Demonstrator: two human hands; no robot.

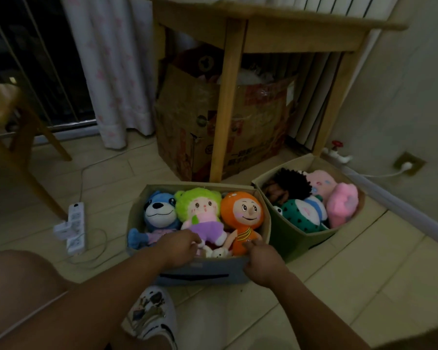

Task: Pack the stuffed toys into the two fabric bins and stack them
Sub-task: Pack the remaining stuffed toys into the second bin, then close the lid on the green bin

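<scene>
A grey fabric bin [200, 274] stands on the floor in front of me, filled with a blue bear toy [159, 210], a green-haired doll [200, 210] and an orange doll [243, 213]. My left hand [180, 247] reaches over the near rim, fingers curled among small toys inside. My right hand [263, 263] grips the bin's near rim at its right corner. A green fabric bin [288, 238] stands just to the right, holding a pink toy [341, 204], a green spotted toy [299, 215] and a dark-haired doll [291, 184].
A wooden table leg [225, 109] and a cardboard box [200, 127] stand right behind the bins. A white power strip [72, 226] with cables lies on the floor to the left. A wooden chair [15, 127] is at far left. My slipper [152, 314] is below the grey bin.
</scene>
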